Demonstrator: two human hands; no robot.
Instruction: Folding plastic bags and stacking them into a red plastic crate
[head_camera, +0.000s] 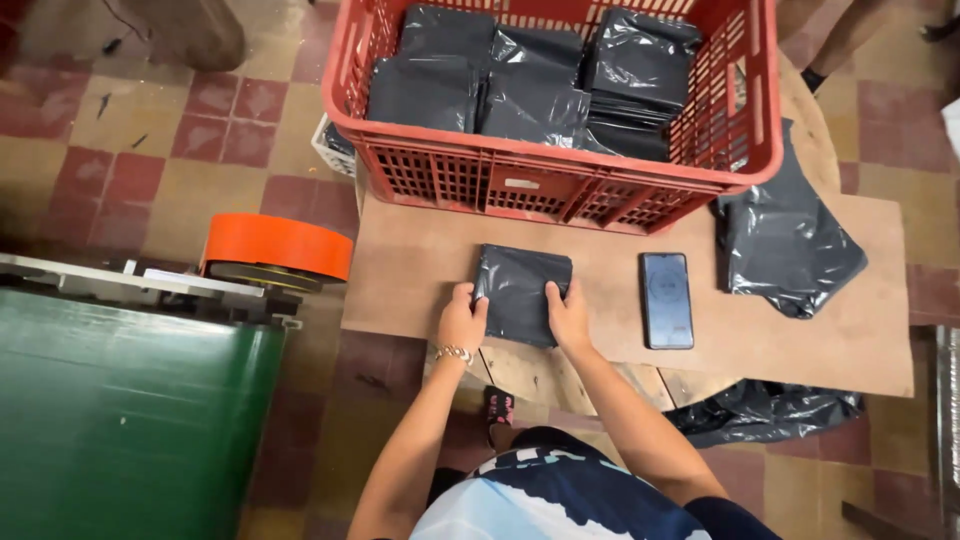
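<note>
Black bag (520, 293) between both hands (462, 322)

1. A folded dark grey plastic bag (520, 292), thin film with a dull sheen and fine creases, lies under the bare left hand (461, 322) and right hand (568, 318).
2. The board (620, 375) beneath is matt brown pressed wood, smooth.
3. The red crate (560, 185) is moulded hard plastic lattice, slightly glossy.
4. Stacked bags in the crate (530, 80) are shinier, crinkled film.
5. A loose bag (785, 240) looks wrinkled and glossy.
6. The phone (666, 299) has a smooth glass face.
7. The floor tiles (180, 130) are worn and matt.
8. The green conveyor belt (120, 420) is smooth, with a soft sheen.
</note>
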